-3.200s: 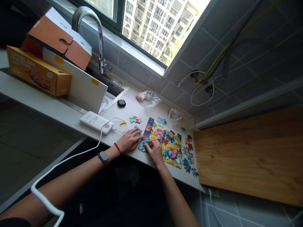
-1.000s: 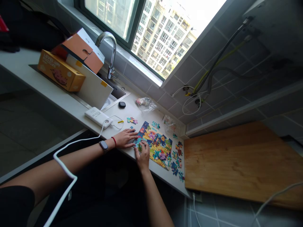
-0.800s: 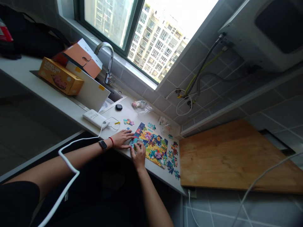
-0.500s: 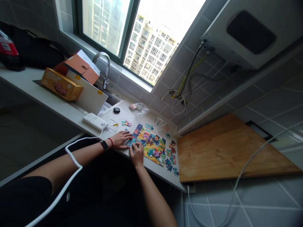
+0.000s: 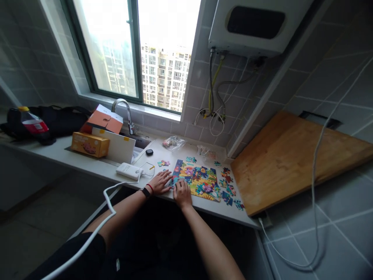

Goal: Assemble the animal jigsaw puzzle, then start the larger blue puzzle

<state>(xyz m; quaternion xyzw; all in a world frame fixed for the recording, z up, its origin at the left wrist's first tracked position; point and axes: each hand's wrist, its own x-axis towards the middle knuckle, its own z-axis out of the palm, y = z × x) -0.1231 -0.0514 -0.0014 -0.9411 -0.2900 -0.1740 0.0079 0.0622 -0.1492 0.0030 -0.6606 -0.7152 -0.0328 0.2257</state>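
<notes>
A colourful jigsaw puzzle, largely joined, lies on the white counter in the head view. My left hand, with a red cord and a dark watch at the wrist, rests flat at the puzzle's left edge, fingers stretched out. Beside it, my right hand is curled over the lower left corner with its fingertips down. Whatever sits under those fingertips is hidden. Loose puzzle pieces are scattered right of the puzzle. Joined pieces lie beyond my left hand, and others above the puzzle.
A white power strip with a cable is left of my hands. Behind it are a small black case, a yellow box, a sink with a faucet and a cola bottle. A wooden board leans at the right.
The camera view has turned and levelled, so everything sits differently in the picture. Both hands stay at the puzzle's left edge. The right hand's fingers shift only slightly.
</notes>
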